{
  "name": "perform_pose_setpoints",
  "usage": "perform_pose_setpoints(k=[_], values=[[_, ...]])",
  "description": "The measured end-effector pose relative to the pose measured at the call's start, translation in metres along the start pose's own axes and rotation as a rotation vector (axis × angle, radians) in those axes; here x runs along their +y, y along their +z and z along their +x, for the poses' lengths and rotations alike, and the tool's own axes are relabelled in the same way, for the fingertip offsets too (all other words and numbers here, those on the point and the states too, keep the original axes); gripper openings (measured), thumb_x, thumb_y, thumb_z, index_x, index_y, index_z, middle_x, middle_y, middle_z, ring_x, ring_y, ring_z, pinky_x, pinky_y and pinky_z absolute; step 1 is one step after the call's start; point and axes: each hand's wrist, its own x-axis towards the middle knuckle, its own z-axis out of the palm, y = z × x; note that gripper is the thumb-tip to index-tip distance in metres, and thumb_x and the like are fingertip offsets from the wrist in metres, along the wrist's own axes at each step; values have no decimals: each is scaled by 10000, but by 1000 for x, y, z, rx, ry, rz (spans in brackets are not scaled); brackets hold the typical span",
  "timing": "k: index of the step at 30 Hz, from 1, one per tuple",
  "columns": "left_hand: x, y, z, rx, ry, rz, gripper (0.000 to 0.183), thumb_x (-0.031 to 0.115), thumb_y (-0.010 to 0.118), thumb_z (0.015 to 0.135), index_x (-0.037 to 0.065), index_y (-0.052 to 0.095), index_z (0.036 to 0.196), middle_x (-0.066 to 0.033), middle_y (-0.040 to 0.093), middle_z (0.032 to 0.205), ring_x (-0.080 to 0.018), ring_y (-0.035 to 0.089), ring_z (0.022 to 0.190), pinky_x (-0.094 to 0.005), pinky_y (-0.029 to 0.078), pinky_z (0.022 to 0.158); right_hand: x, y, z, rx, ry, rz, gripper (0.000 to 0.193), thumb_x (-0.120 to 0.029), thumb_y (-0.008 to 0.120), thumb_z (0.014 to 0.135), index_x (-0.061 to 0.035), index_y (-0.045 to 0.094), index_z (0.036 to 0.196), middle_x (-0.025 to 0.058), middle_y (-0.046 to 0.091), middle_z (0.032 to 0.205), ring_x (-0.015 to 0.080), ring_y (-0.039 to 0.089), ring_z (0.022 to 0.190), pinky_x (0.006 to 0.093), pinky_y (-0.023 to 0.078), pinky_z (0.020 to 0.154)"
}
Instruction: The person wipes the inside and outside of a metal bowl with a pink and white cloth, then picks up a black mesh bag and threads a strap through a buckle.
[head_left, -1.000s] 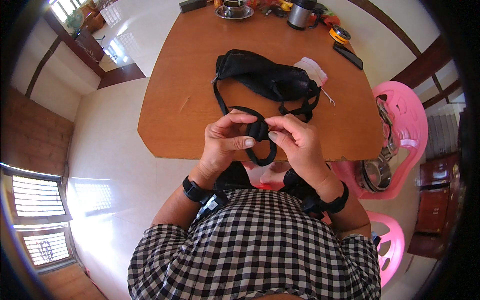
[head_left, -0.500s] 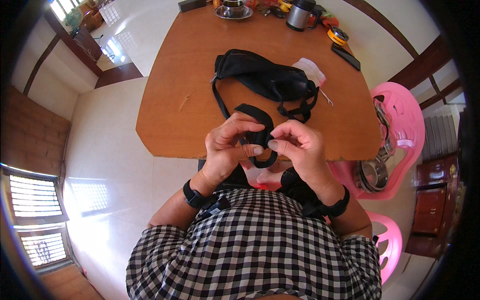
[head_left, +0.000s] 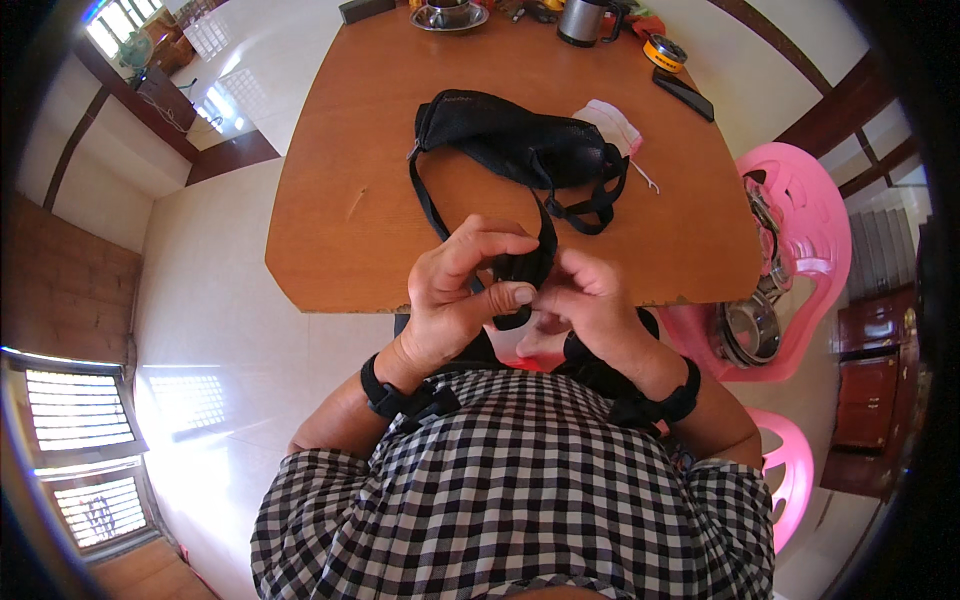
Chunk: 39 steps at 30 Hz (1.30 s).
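Just over the table's near edge, my left hand (head_left: pixel 462 285) pinches a folded black strap (head_left: pixel 545 240) between thumb and fingers. My right hand (head_left: pixel 590 300) is closed on the strap's right side, its fingertips partly hidden behind the folds. One end of the strap sticks up above my fingers. Beyond my hands a black mesh sling bag (head_left: pixel 505 135) lies on its side. Its thin strap runs down the bag's left side toward my left hand; whether the two straps join is hidden. A small white and pink cloth pouch (head_left: pixel 610 125) with a drawstring lies partly behind the bag.
On the wooden table (head_left: pixel 340 240), a steel bowl on a plate (head_left: pixel 450 18), a steel mug (head_left: pixel 582 22), a yellow-and-black round tin (head_left: pixel 665 52) and a black phone-like slab (head_left: pixel 684 95) sit at the far side. A pink chair (head_left: pixel 825 230) at right holds steel pots (head_left: pixel 752 330).
The strap's loop has been drawn into a tighter fold, and its free end now points up. My right hand has moved in closer to my left, its fingers now behind the strap.
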Motion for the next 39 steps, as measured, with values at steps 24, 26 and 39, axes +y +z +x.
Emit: perform_pose_setpoints(k=[24,26,39], values=[[0,3,-3,-134,70,301,456,59,740,787,-12,578,1207,-114,552,1049,-209,596,895,-284,497,724,-12,-34,8,-70,167,293,86,-64,654,826,-10,594,858,43,588,642,127,591,508,193,388,412],[0,3,-3,-129,78,344,485,99,761,767,-6,585,1206,-122,569,1033,-243,572,945,-324,466,802,-13,-36,11,-103,221,382,90,-64,648,819,-5,590,853,36,566,623,138,576,482,202,388,419],[0,6,3,-102,-33,124,369,17,742,776,-6,612,1122,-112,583,1044,-191,622,836,-246,522,658,-6,-30,6,-19,15,16,107,-69,687,828,-14,596,843,3,586,728,57,535,589,201,422,504]])
